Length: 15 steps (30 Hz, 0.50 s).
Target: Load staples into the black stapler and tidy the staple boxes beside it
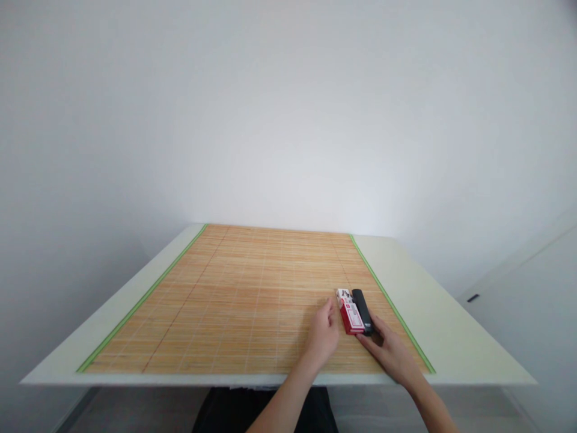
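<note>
A red and white printed box lies lengthwise on the bamboo mat, toward its right side. Along the box's right side is a black stapler, very close to or touching it. My right hand is at their near end, thumb by the box's near corner and fingers against the stapler's right side, gripping the stapler. Just left of the box, my left hand has its fingers curled in, and nothing shows in them. The fingertips of the left hand are partly hidden.
The mat has green edging and lies on a white table. A plain white wall rises behind the table's far edge. A small dark handle sits on a white surface at the right. My dark-clothed legs are below the near edge.
</note>
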{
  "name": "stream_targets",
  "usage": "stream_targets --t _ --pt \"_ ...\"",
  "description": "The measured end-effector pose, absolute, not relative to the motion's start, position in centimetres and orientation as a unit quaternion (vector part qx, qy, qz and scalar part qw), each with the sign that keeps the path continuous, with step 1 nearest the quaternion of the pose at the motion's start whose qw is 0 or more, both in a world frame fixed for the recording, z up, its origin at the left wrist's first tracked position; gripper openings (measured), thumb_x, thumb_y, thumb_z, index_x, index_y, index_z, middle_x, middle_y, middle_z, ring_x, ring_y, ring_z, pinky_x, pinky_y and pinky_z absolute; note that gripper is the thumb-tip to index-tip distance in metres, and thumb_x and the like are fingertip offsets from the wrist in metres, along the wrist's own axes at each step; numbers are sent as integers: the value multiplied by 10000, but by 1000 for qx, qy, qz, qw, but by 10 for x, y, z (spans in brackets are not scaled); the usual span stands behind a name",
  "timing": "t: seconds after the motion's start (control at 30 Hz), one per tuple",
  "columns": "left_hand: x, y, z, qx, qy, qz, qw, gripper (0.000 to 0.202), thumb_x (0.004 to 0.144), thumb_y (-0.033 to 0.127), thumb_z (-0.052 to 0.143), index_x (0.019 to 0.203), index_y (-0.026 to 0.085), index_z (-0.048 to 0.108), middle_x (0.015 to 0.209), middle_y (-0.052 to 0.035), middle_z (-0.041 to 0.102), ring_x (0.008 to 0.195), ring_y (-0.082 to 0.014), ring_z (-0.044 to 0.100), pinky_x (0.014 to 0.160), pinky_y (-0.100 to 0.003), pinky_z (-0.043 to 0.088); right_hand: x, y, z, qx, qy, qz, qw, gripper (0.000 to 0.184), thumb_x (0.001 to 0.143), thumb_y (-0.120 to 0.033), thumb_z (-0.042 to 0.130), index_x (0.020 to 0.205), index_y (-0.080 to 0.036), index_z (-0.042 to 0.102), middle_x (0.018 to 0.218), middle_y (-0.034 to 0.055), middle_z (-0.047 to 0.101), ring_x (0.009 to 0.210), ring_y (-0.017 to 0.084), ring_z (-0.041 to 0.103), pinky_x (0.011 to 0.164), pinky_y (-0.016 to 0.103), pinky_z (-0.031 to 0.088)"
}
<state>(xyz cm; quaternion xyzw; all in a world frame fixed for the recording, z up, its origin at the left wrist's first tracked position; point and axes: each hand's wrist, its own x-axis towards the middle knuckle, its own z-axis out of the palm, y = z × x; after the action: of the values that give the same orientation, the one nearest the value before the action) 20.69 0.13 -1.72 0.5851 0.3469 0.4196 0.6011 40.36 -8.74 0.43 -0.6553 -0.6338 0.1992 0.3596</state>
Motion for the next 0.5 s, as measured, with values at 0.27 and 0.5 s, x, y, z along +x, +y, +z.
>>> stream_targets --t 0.27,0.5 --pt "165 -11 0 710 330 407 470 586 894 73 502 1452 244 551 1454 -85 597 1335 -233 569 1187 -456 421 405 -87 3 -655 -625 211 367 705 906 -530 651 1517 -223 480 1515 119 549 1372 298 531 1200 484 373" --pt "144 -19 11 700 314 419 485 508 934 105 502 1412 260 572 1324 -79 664 1204 -210 639 1089 -443 512 403 -85 8 -661 -605 229 381 771 839 -583 687 1496 -216 522 1508 125 560 1390 328 518 1201 515 365"
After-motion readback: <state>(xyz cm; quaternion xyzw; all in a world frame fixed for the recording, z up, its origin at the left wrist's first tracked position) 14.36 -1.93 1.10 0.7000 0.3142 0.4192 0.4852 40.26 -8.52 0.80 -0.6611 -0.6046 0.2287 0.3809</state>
